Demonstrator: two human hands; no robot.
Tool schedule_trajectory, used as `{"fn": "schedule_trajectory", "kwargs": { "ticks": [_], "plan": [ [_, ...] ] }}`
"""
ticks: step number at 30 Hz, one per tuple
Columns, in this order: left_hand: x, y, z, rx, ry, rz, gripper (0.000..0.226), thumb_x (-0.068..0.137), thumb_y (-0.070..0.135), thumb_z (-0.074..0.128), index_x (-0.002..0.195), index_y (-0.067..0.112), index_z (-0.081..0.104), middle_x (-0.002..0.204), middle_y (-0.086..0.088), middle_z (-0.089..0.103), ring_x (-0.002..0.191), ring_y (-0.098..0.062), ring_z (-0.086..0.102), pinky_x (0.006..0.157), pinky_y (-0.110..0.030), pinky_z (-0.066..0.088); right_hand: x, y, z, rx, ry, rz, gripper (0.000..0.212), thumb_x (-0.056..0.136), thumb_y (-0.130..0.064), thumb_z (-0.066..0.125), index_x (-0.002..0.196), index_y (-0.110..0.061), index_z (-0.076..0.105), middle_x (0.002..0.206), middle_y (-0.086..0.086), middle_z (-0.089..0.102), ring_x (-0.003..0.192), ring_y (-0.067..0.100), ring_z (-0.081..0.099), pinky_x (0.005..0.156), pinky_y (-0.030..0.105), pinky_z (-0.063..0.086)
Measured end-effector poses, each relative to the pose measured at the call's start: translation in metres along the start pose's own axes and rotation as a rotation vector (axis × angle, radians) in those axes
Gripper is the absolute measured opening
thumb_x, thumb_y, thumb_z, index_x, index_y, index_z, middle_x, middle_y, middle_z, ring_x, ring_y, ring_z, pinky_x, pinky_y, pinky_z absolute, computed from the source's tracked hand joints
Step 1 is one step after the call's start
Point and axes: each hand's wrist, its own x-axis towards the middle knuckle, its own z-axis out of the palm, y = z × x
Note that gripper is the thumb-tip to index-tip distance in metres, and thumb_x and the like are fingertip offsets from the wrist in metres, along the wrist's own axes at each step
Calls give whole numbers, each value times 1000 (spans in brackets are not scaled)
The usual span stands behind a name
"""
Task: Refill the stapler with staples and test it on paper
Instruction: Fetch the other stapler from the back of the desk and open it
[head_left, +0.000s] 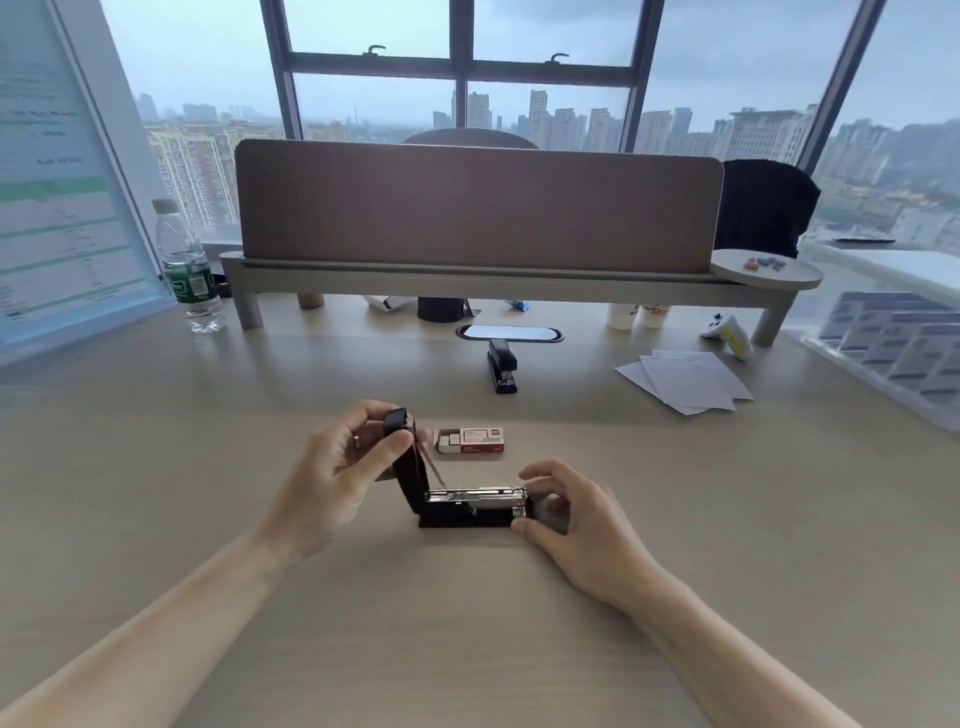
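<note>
A black stapler (457, 512) rests on the desk with its top cover swung up to the left and its shiny metal staple channel (475, 494) lying flat and exposed. My left hand (337, 467) pinches the raised cover near its tip. My right hand (576, 512) grips the front end of the stapler's base and channel. Just behind the stapler lies a small red and white staple box (472, 440), open at its left end with staple strips showing. Several white paper sheets (685, 379) lie fanned out at the right rear of the desk.
A second black stapler (502, 365) lies shut near the desk's cable opening (509, 333). A water bottle (189, 270) stands at the left rear beside a monitor (62, 197). A shelf riser (498, 283) with a divider panel spans the back. A clear plastic bin (893, 338) sits at the right.
</note>
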Motion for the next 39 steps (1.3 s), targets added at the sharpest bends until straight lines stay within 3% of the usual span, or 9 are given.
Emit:
{"fn": "schedule_trajectory", "kwargs": {
  "ticks": [5, 10, 19, 25, 29, 31, 33, 35, 39],
  "plan": [
    [-14, -3, -24, -21, 46, -76, 42, 92, 38, 75, 111, 3, 62, 111, -15, 78, 107, -27, 76, 77, -46, 66, -1, -1, 0, -6, 11, -1, 41, 81, -25, 86, 113, -35, 63, 100, -17, 76, 76, 9, 59, 78, 16, 50],
    [-24, -17, -35, -19, 120, -150, 7, 101, 3, 56, 103, 4, 63, 96, -7, 78, 97, -27, 79, 72, -43, 67, 0, -3, 0, 9, 16, 3, 41, 81, -20, 85, 113, -33, 63, 98, -18, 75, 73, 15, 60, 77, 22, 51],
    [-25, -30, -50, -19, 80, -264, 29, 97, -5, 61, 90, 19, 77, 96, -6, 79, 92, -24, 76, 93, -40, 62, 0, -6, -2, -1, 42, 16, 38, 82, -15, 84, 112, -29, 66, 101, -36, 68, 74, 14, 60, 75, 16, 49],
    [-27, -28, -48, -52, 89, -233, 35, 97, -7, 60, 89, 20, 80, 93, -8, 77, 94, -27, 75, 82, -33, 65, -2, -5, -1, 15, 50, 16, 38, 82, -19, 84, 112, -33, 67, 95, -25, 74, 76, 12, 62, 75, 11, 48],
    [-30, -27, -48, -98, 90, -171, 10, 81, 23, 84, 89, 17, 81, 93, -10, 78, 90, -25, 75, 79, -30, 65, -4, -6, -3, 40, 68, 21, 39, 80, -18, 85, 111, -35, 69, 99, -19, 75, 76, 10, 65, 76, 11, 49],
    [-34, -28, -51, -107, 60, -154, 50, 54, 47, 99, 90, 16, 81, 93, -7, 79, 83, -19, 76, 81, -28, 64, -4, -7, -4, 69, 86, 33, 41, 77, -14, 87, 108, -36, 70, 98, -19, 75, 75, 8, 68, 77, 14, 54],
    [-35, -28, -53, -82, 48, -142, 62, 45, 52, 101, 90, 15, 81, 97, -8, 81, 80, -17, 76, 83, -27, 64, -4, -7, -4, 82, 97, 35, 42, 75, -11, 87, 105, -36, 72, 97, -24, 74, 72, 9, 69, 77, 20, 58],
    [-36, -29, -55, -50, 34, -137, 56, 47, 45, 102, 90, 15, 81, 101, -11, 81, 81, -17, 76, 83, -27, 63, -4, -8, -3, 75, 100, 29, 41, 75, -8, 87, 102, -36, 74, 95, -27, 72, 73, 9, 69, 76, 18, 58],
    [-37, -28, -55, -40, 20, -122, 30, 74, -15, 81, 82, 14, 78, 108, -22, 75, 82, -20, 75, 80, -26, 63, -6, -10, -5, 53, 94, 2, 41, 78, -5, 86, 102, -36, 77, 97, -21, 71, 83, 5, 69, 74, 5, 51]
  ]
}}
